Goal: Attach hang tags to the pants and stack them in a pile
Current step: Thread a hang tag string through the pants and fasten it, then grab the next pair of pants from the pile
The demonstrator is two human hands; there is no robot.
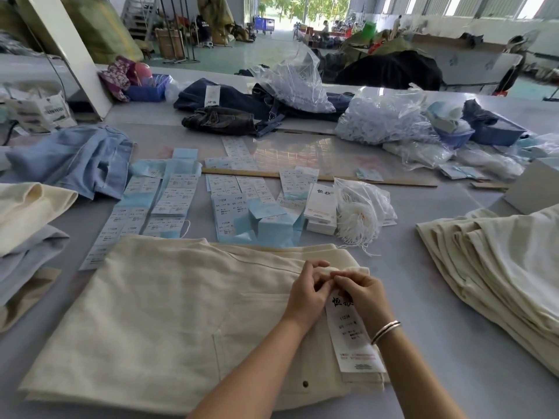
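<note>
Hang tag [351, 334] top hidden (fingers bunched) under both hands [308, 294].

Blue basket [148, 92] far left, wooden ruler [332, 177] mid-table, dark jeans [223, 119] behind.

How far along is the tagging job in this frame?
Done: a pile of cream pants lies stacked at right. In hand: both hands, left and right, work a white hang tag onto the cream pants in front. Left: folded garments at far left; whether they need tags is unclear.
</note>
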